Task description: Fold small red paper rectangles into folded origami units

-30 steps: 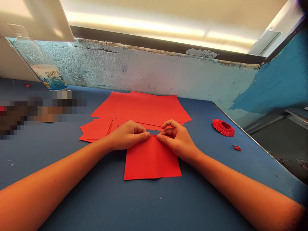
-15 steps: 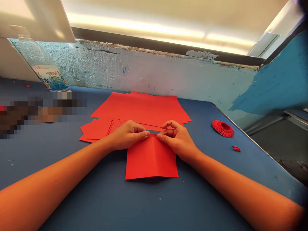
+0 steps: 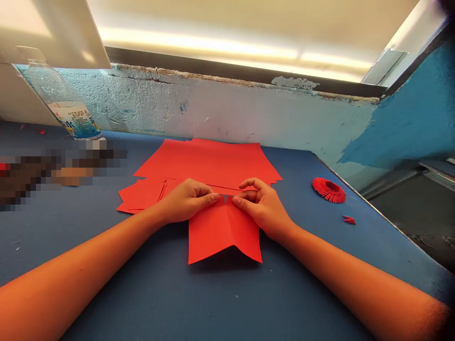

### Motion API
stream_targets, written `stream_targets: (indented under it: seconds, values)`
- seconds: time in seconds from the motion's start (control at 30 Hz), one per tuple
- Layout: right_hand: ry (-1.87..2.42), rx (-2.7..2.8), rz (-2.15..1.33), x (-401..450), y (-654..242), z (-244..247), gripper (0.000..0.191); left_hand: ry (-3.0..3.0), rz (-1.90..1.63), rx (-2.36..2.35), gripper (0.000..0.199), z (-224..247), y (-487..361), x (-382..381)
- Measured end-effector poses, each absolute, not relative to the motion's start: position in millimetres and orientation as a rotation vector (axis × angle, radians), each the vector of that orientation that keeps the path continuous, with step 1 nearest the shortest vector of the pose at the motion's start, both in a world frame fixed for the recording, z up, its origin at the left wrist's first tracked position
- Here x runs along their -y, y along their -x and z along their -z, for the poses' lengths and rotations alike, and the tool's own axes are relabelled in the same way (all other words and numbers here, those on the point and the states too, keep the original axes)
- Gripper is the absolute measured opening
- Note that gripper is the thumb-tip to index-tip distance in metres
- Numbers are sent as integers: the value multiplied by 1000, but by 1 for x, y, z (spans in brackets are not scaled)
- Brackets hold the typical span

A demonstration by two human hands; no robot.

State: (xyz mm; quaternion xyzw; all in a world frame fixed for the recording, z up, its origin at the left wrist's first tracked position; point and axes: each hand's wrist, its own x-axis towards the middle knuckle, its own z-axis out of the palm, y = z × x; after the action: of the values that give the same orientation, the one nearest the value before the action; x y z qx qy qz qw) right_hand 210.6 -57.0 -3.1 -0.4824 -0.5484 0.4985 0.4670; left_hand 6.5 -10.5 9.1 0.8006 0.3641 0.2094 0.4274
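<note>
A red sheet of paper (image 3: pixel 224 232) with a raised crease down its middle is held just above the blue table. My left hand (image 3: pixel 194 200) pinches its far edge left of the crease, thumb on top. On the other side of the crease, my right hand (image 3: pixel 261 203) pinches the same edge between thumb and bent fingers. A short split shows at the far edge between the two thumbs. Behind my hands lie a stack of large red sheets (image 3: pixel 209 158) and, to its left, smaller red paper pieces (image 3: pixel 140 193).
A clear plastic bottle (image 3: pixel 66 99) stands at the back left by the wall. At right are a ring of folded red paper (image 3: pixel 329 190) and a small folded red piece (image 3: pixel 349 220). The table's edge (image 3: pixel 384 216) runs along the right. Part of the left side is blurred out.
The split at the paper's far edge has opened between my thumbs. The sheet's near edge now rises to a sharper peak at the crease. My hands have barely moved.
</note>
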Motion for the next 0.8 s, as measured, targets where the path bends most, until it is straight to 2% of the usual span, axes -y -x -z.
stream_targets:
  seconds: [0.2, 0.33, 0.4, 0.57, 0.8]
  values:
    - [1032, 1188, -1183, 53, -212, 5, 47, -1894, -840, -1076, 31, -6, -12, 14]
    - [979, 1057, -1195, 50, -214, 9, 61, -1600, -1009, -1125, 46, -5, -11, 11]
    - [955, 1000, -1148, 48, -214, 11, 64, -1397, -1029, -1054, 50, -5, -10, 7]
    - [935, 939, -1020, 47, -211, 11, 70, -1204, -903, -900, 38, -2, -8, 4]
    - [924, 874, -1247, 48, -211, 7, 71, -1160, -993, -866, 34, 0, -7, 7]
